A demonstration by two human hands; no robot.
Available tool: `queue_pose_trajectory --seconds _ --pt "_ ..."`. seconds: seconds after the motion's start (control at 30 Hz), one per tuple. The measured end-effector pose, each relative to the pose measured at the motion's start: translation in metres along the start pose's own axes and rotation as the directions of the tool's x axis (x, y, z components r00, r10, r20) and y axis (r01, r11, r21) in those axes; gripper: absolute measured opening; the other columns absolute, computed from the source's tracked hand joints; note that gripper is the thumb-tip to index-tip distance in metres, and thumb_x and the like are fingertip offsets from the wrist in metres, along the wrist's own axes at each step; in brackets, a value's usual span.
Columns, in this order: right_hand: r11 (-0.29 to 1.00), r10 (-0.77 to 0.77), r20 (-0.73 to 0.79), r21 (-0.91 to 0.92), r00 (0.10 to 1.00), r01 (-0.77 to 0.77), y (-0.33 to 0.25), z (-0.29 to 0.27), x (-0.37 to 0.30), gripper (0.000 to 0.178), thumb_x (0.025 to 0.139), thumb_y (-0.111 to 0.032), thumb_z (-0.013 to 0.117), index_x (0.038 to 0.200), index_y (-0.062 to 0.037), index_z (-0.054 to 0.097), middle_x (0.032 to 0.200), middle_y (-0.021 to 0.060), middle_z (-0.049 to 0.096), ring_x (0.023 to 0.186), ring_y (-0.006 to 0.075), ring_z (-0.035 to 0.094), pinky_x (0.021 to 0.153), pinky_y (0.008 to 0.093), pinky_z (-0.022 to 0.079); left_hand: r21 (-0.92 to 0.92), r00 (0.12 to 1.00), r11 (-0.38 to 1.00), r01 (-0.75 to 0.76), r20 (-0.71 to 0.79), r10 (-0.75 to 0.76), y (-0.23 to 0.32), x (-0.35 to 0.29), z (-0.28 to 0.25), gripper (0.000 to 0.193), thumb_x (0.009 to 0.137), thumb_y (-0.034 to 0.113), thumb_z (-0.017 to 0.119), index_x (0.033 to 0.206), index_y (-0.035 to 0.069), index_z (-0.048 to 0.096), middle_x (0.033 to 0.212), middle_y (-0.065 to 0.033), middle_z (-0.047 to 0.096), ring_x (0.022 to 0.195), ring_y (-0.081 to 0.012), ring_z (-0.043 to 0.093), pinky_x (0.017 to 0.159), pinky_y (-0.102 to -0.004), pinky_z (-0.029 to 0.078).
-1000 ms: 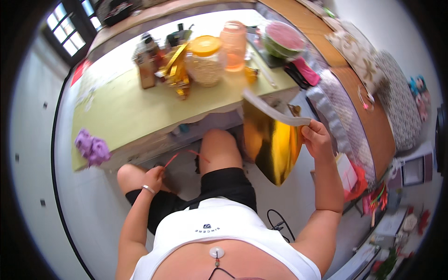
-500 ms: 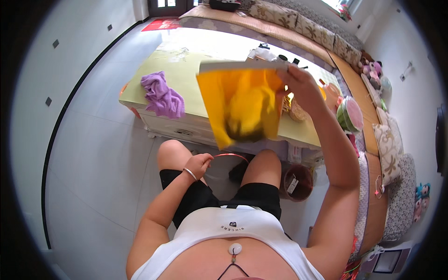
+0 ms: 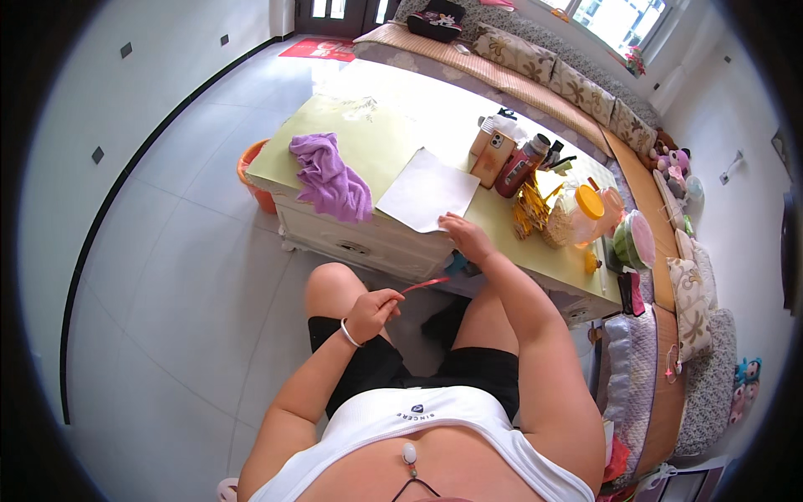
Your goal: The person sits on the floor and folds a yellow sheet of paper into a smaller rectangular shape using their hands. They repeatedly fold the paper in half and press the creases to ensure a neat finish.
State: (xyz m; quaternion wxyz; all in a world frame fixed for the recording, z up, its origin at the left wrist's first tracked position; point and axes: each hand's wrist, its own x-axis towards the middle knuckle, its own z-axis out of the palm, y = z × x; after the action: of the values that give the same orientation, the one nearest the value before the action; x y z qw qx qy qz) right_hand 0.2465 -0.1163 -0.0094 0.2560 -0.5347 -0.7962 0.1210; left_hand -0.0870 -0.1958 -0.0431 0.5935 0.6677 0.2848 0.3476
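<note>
My left hand (image 3: 374, 315), above my left thigh, is closed on the end of a thin red strip (image 3: 427, 284) that sticks out to the right. A square sheet (image 3: 427, 191) lies on the pale green table (image 3: 351, 117), its plain white side up and its near edge by the table's front edge. My right hand (image 3: 467, 237) is at the sheet's near right corner, fingertips on top and closed on the edge; the thumb is hidden. A crumpled purple cloth (image 3: 330, 178) lies left of the sheet and hangs over the front edge.
Right of the sheet stand a phone (image 3: 493, 159), a dark red bottle (image 3: 523, 166), a bundle of yellow strips (image 3: 530, 209), a yellow-lidded jar (image 3: 588, 203) and a watermelon-patterned round container (image 3: 633, 241). An orange bin (image 3: 258, 177) is beside the table's left end. Cushioned seating (image 3: 544, 84) runs behind.
My right hand has come down from above the table with the sheet. Its yellow printed side showed before; now the white side is up on the table. My left hand still holds the strip.
</note>
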Motion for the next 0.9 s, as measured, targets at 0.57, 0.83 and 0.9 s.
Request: queue_pose_trajectory --seconds 0.57,0.83,0.9 --pt "0.984 -0.154 0.011 0.098 0.988 0.152 0.038 -0.012 -0.009 0.034 0.09 -0.005 0.066 0.124 -0.0065 0.065 0.141 0.0113 0.059 0.14 0.0331 0.045 0.111 0.0403 0.043 0.342 0.99 0.936 -0.087 0.132 0.044 0.003 0.034 0.047 0.017 0.097 0.005 0.054 0.107 -0.001 0.067 0.082 -0.011 0.069 0.074 -0.0189 0.068 0.067 -0.0311 0.053" --pt "0.967 -0.071 -0.141 0.234 0.987 0.103 0.031 -0.01 -0.025 0.029 0.09 -0.017 0.071 0.117 -0.0066 0.071 0.135 0.0117 0.063 0.137 0.0318 0.049 0.11 0.0406 0.043 0.498 0.99 0.865 -0.064 0.143 -0.009 0.007 0.042 0.065 0.015 0.095 0.008 0.056 0.103 0.002 0.067 0.083 -0.0139 0.069 0.075 -0.0257 0.069 0.069 -0.0361 0.054" --pt "0.962 -0.06 -0.231 0.247 0.971 0.118 0.028 -0.007 -0.025 0.019 0.09 -0.015 0.07 0.106 -0.0058 0.075 0.123 0.011 0.07 0.131 0.031 0.055 0.107 0.0397 0.047 0.544 0.989 0.838 -0.041 0.143 -0.045 0.006 0.044 0.072 0.014 0.095 0.01 0.056 0.102 0.002 0.066 0.083 -0.015 0.069 0.077 -0.0286 0.069 0.069 -0.0383 0.054"
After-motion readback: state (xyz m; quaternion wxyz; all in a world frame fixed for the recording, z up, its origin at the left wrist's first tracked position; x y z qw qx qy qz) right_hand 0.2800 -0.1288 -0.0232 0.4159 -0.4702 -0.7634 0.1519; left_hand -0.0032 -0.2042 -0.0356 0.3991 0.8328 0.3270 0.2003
